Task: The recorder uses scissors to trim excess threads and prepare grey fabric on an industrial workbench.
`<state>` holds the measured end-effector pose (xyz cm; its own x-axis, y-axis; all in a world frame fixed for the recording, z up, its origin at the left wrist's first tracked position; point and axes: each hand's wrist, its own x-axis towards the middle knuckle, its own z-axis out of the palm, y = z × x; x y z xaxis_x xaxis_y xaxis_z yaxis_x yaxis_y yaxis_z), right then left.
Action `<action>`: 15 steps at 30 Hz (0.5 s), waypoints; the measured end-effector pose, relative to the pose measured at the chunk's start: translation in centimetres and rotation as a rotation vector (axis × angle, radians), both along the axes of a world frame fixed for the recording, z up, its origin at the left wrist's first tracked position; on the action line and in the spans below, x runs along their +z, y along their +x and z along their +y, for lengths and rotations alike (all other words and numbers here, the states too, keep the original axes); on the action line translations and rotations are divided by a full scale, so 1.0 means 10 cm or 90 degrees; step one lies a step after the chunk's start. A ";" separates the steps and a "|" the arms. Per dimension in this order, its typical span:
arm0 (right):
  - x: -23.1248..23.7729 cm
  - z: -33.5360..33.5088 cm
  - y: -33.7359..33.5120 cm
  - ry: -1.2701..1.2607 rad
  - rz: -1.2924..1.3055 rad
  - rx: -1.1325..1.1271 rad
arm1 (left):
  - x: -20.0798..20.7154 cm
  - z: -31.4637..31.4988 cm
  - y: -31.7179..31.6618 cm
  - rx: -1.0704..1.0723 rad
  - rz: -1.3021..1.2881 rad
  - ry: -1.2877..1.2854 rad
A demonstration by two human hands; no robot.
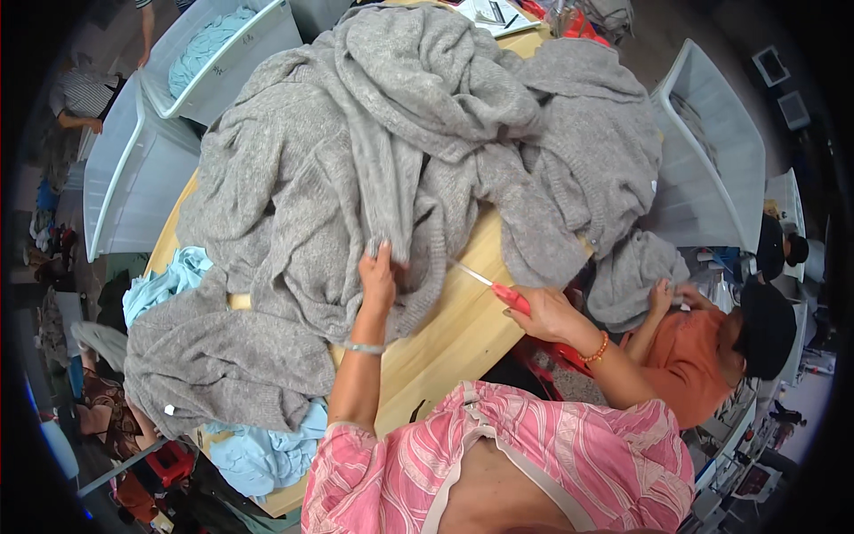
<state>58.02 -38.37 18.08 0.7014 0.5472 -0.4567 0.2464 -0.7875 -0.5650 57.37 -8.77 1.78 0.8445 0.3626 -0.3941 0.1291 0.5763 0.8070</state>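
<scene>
A large heap of grey knit sweaters covers much of the wooden table in front of me. My left hand is closed on a sleeve that hangs down from the heap. In my right hand, to the right of the heap's near edge, is a red-handled tool with a slim metal blade. The blade points up and left toward the knit beside my left hand; whether its tip touches the fabric cannot be made out.
Light blue cloth and another grey sweater lie at the table's left. Pale plastic bins stand far left, with another bin on the right. A person in orange handles grey knit close by on my right.
</scene>
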 end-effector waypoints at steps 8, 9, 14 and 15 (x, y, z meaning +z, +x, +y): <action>-0.15 0.01 -0.65 -0.002 -0.066 -0.075 | 0.53 -0.07 -1.25 -0.137 0.011 1.101; -0.18 0.07 -0.68 -0.017 -0.068 -0.054 | 0.50 -0.06 -1.25 -0.217 0.051 1.137; -0.12 0.14 -0.91 -0.048 -0.072 -0.065 | -0.09 0.03 -0.88 -0.274 0.088 1.169; -0.15 0.08 -0.97 0.014 -0.136 -0.061 | -0.06 0.03 -0.80 -0.286 0.082 1.114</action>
<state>48.31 -37.56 16.61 0.8299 0.4820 -0.2811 0.2874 -0.8011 -0.5250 49.37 -8.51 1.21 0.9828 0.1626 0.0876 0.1224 -0.9287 0.3499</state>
